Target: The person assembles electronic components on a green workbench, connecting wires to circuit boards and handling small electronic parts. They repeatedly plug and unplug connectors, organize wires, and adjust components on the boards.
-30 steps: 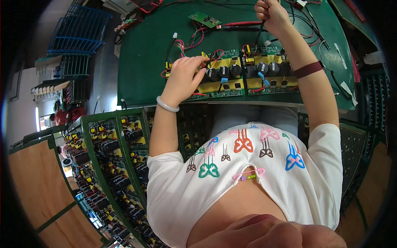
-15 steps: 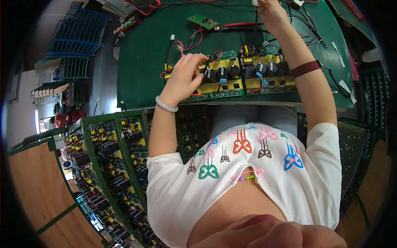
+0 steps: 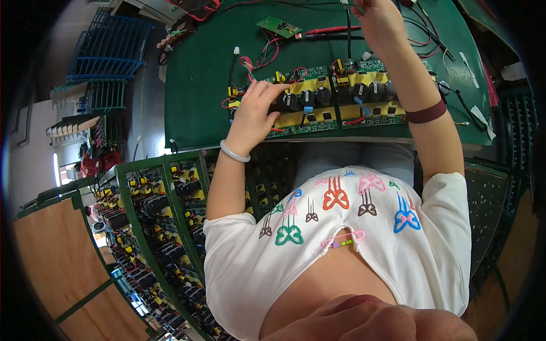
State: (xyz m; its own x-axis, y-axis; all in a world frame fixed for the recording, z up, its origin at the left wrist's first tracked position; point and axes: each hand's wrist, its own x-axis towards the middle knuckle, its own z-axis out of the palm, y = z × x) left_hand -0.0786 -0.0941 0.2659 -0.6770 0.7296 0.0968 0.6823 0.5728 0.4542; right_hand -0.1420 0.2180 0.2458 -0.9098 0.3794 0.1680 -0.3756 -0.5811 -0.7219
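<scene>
Two green circuit boards with yellow parts and black capacitors lie side by side near the bench's front edge, a left board and a right board. My left hand rests over the left board's left end, its thumb and forefinger apart and nothing visible between them; its other fingertips are partly hidden. Up at the picture's top edge is my right hand, fingers curled together and partly cut off. What they hold cannot be made out. Just left of those fingers, a white connector tops a black cable.
On the green bench mat lie a small green board, red and black test leads and another white-tipped cable. A red meter sits at the far left. Green racks full of boards stand beside me.
My right hand has shifted slightly right and away from the white connector. The left hand's forefinger has straightened across the board, and the hand has moved slightly down.
</scene>
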